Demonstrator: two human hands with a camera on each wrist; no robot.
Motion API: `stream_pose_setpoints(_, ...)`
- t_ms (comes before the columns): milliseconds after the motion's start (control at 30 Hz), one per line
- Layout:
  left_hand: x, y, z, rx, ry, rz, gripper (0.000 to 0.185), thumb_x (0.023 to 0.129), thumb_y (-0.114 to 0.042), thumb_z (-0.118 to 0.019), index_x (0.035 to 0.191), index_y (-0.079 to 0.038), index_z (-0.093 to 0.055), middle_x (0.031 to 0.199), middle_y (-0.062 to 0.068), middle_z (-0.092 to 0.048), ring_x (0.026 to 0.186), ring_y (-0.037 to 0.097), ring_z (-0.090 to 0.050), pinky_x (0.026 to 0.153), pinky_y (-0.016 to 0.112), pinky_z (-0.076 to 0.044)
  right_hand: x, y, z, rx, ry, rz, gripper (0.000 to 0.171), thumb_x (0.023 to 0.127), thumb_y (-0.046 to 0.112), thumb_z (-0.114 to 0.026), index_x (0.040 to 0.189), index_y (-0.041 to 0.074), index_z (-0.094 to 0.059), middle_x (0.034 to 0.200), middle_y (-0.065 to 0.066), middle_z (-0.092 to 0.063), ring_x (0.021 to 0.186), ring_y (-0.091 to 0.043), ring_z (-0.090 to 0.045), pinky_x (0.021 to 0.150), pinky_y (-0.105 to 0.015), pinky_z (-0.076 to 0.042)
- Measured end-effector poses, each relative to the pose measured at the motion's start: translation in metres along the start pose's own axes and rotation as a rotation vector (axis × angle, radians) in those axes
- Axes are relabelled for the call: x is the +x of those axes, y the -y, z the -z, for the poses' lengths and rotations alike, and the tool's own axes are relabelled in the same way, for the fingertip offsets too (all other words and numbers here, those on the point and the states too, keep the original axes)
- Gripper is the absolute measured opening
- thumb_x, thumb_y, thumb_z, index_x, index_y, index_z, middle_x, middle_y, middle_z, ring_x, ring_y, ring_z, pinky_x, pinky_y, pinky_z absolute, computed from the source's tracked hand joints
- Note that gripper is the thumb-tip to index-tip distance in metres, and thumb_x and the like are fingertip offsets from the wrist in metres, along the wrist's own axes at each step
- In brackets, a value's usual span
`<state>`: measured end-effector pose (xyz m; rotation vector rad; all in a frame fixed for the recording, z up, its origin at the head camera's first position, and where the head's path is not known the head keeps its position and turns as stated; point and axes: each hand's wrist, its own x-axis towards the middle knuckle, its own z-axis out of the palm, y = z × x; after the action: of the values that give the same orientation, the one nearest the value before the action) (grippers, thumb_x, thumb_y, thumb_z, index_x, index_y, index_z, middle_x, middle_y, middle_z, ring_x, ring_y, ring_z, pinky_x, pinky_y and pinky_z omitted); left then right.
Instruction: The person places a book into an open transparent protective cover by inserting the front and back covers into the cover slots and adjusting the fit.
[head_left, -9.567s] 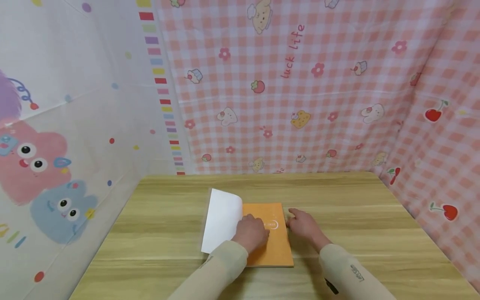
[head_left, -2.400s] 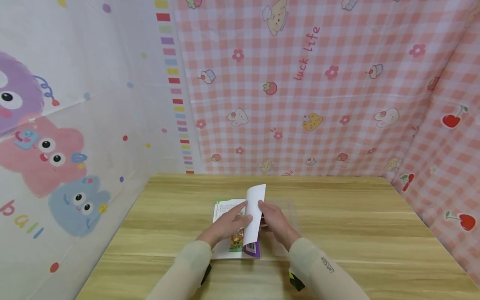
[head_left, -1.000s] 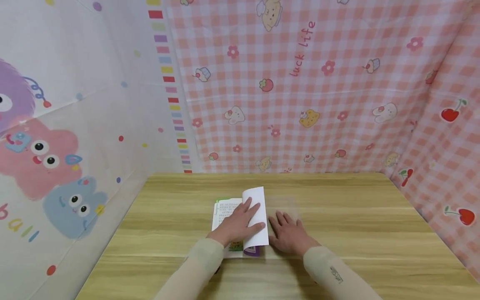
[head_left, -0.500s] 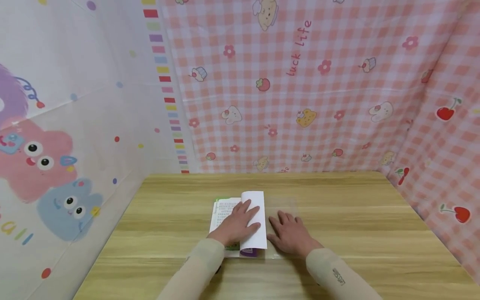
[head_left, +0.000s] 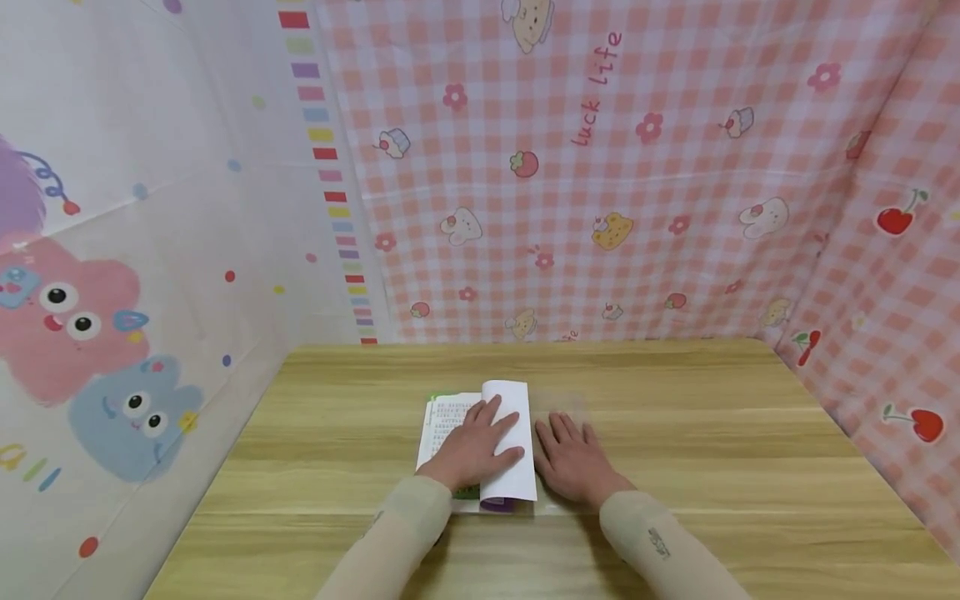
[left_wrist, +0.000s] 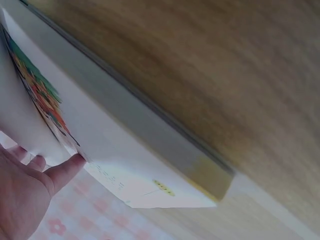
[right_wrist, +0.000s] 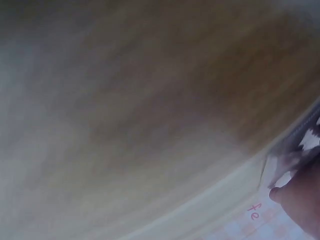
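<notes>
White sheet (head_left: pixel 517 404) of the book now lies lower, and the right hand (head_left: pixel 577 462) is off it

Raised between both hands a couple of seconds ago, the white sheet is now folded down to the right, under the left hand (head_left: pixel 472 450). The right hand has moved from the sheet's edge to lie flat farther right.

If the left hand lifts, the curved sheet could spring back up, since its fold looks rounded rather than creased. The clear plastic film (head_left: pixel 566 402) to the right could wrinkle or slip if the right hand pushes unevenly.

The illustrated book (head_left: pixel 442 425) lies on the bench (head_left: pixel 675 417), directly beneath the left hand, with printed text to the left and purple showing at the near edge. Spread and grasping nothing, the left hand presses on the sheet. The right hand is also released, fingers extended, just beside the sheet's right edge; whether it touches that edge cannot be told.
</notes>
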<state>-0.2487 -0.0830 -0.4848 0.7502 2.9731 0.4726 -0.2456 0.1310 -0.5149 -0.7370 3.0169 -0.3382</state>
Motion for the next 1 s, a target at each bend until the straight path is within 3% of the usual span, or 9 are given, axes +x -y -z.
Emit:
stream_pose_setpoints(467, 0.002, -0.008, -0.004, 0.031, 0.062, 0.087, 0.064, 0.099, -0.054, -0.046, 0.153, -0.02, -0.041, 0.164, 0.011, -0.017, 0.149, 0.037, -0.013, 0.108, 0.066, -0.028, -0.006, 0.005, 0.006, -0.003, 0.023, -0.079, 0.061, 0.105, 0.039, -0.041, 0.151, -0.001, -0.037, 0.156, -0.031, -0.025, 0.145, -0.045, -0.021, 0.114, -0.064, -0.015)
stream_pose_setpoints(1000, 0.005, -0.014, -0.005, 0.133, 0.097, 0.084, 0.062, 0.098, -0.056, -0.047, 0.152, -0.023, -0.043, 0.164, 0.008, -0.019, 0.15, 0.034, -0.012, 0.106, 0.066, -0.031, 0.002, -0.013, -0.009, 0.01, 0.042, -0.075, 0.064, 0.105, 0.04, -0.04, 0.152, -0.003, -0.033, 0.158, -0.029, -0.022, 0.146, -0.045, -0.018, 0.113, -0.064, -0.016)
